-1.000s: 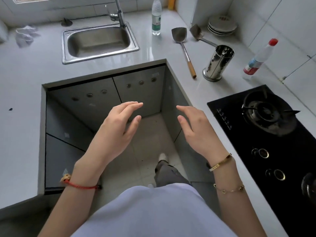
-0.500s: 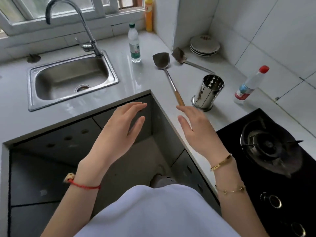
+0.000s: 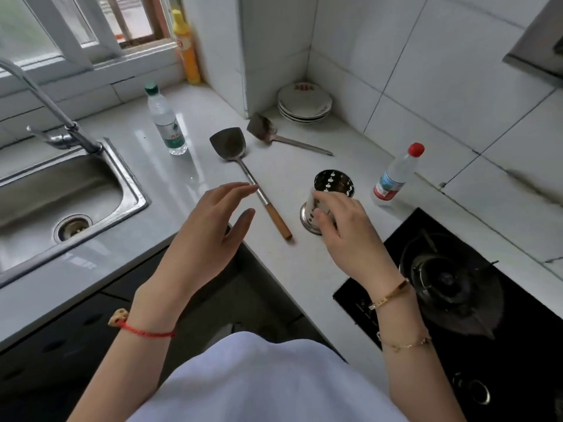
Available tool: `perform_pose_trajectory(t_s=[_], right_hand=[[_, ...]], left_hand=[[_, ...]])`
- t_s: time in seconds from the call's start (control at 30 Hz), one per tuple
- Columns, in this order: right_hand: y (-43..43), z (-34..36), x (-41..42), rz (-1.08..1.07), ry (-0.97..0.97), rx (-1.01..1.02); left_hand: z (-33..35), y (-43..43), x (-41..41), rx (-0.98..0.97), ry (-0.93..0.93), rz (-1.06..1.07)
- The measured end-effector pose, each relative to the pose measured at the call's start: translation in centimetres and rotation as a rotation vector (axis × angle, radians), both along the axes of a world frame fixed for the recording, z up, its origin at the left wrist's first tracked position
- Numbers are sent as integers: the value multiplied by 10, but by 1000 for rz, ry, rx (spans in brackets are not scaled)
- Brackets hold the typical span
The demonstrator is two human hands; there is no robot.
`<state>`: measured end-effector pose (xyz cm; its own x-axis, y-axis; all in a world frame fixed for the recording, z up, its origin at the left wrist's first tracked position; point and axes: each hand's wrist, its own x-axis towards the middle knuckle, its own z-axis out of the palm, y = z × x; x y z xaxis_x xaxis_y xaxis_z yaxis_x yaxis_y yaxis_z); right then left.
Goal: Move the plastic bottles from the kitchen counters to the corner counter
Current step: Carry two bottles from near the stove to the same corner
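White stone counter [image 3: 195,178], L-shaped, tiled walls behind, window over the sink side.

Stainless sink [image 3: 61,193] with tap, far left. Black gas hob [image 3: 457,287], right.

Clear bottle, green cap [image 3: 166,118]: upright on the counter just right of the sink, near the window wall. Clear bottle, red cap [image 3: 396,173]: upright beside the tiled wall, just beyond the hob. Yellow bottle [image 3: 187,50]: upright on the window ledge at the pillar.

Spatula, wooden handle [image 3: 243,175]: flat on the counter between the two clear bottles. Second spatula [image 3: 274,135]: all metal, nearer the corner. Stacked plates [image 3: 304,102]: in the corner. Perforated steel utensil holder [image 3: 330,193]: upright, just beside the hob.

Left hand [image 3: 210,236]: fingers spread and loosely curved, empty, in the air over the counter edge. Right hand [image 3: 350,239]: fingers relaxed and parted, empty, in front of the steel holder; whether it touches cannot be told.
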<state>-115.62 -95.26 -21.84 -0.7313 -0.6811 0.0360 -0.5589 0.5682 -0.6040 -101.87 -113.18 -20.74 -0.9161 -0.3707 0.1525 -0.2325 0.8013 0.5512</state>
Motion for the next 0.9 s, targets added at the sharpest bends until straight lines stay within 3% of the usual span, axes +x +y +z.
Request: perform_pose_trajectory(t_s=[0.4,0.9], right_hand=[[-69,0,-27,-74,-22,12],[-230,2,-50,56,12,-26]], left_hand=[[-3,-79,-44,-19,-1,-83],[-3,-221,-51,-79,29,-9]])
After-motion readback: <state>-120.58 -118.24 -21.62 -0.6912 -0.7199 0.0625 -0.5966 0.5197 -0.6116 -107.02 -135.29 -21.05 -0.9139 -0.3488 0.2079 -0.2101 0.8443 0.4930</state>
